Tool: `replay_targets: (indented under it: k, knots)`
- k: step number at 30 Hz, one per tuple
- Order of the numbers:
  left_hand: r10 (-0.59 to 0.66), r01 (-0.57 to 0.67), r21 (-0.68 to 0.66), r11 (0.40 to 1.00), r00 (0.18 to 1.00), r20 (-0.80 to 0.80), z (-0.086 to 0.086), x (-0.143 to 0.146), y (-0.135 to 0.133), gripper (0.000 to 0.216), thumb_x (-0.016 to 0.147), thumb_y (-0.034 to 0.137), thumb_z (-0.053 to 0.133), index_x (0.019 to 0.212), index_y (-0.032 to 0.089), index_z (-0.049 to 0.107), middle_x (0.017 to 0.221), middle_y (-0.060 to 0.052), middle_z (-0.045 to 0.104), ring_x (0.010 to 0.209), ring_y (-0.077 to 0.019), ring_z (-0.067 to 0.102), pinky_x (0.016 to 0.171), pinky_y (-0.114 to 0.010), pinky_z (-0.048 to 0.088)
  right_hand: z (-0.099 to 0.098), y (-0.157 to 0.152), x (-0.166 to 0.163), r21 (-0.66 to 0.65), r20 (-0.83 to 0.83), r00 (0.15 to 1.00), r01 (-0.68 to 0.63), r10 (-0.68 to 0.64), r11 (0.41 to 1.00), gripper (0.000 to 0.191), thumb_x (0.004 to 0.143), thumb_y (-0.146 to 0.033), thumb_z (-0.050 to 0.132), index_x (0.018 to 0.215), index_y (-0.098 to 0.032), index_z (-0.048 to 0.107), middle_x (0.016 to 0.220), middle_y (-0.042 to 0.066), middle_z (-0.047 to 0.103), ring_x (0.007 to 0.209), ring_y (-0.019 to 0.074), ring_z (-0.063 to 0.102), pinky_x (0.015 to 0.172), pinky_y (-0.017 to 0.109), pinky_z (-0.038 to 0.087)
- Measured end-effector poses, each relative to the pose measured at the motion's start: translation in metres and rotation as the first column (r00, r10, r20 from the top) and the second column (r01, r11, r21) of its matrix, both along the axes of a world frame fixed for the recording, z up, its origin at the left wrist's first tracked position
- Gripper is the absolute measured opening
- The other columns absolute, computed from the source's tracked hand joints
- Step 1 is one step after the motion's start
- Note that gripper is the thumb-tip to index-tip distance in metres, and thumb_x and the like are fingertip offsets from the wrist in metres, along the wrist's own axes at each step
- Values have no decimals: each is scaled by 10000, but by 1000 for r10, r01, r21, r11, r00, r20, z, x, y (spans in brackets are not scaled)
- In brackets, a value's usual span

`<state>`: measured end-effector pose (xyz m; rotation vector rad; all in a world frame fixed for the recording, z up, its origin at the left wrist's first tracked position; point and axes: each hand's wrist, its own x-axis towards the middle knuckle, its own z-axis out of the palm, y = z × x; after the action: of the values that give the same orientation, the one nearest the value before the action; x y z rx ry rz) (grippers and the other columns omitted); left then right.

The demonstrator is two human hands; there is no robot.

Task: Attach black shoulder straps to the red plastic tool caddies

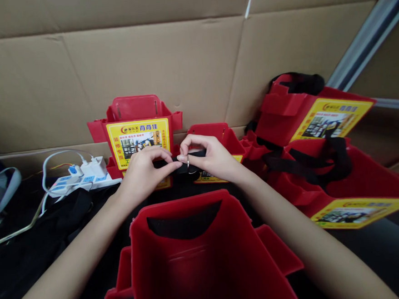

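Observation:
Straight in front of me stands a red plastic tool bucket with side pockets, its open top facing me. A black band shows against its far inner wall. Beyond its far rim, my left hand and my right hand meet, both closed with fingertips pinching a black strap. Fingers cover most of the held strap, so whether it has a buckle I cannot tell. A thin shiny ring shows at the right hand's fingers.
Behind my hands stand another red bucket with a yellow label and a lower red bucket. Stacked at right are labelled buckets with black straps. A white power strip with plugs lies left, near black cloth. Cardboard forms the back.

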<state>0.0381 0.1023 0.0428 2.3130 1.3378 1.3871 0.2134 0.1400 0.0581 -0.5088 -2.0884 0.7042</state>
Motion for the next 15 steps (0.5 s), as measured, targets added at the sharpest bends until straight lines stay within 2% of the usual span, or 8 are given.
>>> replay_targets:
  k: [3,7,12,15]
  knots:
    - [-101,122,-168,978,986,132,0,1,0,190,708,341,674,689,154,653,849,-45,693,819,-174,618,790,-300,452,-2,0,-2,-30,-18,1000,-21,21,999,129,739,-195,614,693,-144,505,713,-15,513,677,92,487,681,246,413]
    - [-178,258,-306,916,947,267,4,3,-4,149,712,291,667,689,147,636,780,-16,679,786,-147,613,768,-266,446,-1,0,0,-69,-1,994,-107,107,992,119,764,-218,606,721,-149,520,734,-12,524,717,98,506,699,243,427]
    - [-169,330,-445,833,916,363,7,3,-6,131,697,249,662,693,143,586,707,7,632,690,-116,582,663,-227,432,4,6,11,-84,161,942,-285,296,955,112,826,-229,543,824,-140,611,831,24,590,816,120,559,773,265,435]
    - [-136,324,-458,828,908,396,7,4,-7,142,687,233,658,674,146,546,635,28,582,615,-92,535,580,-197,395,8,5,16,-39,223,920,-322,322,946,127,844,-212,505,877,-143,607,877,30,601,854,125,560,800,271,432]
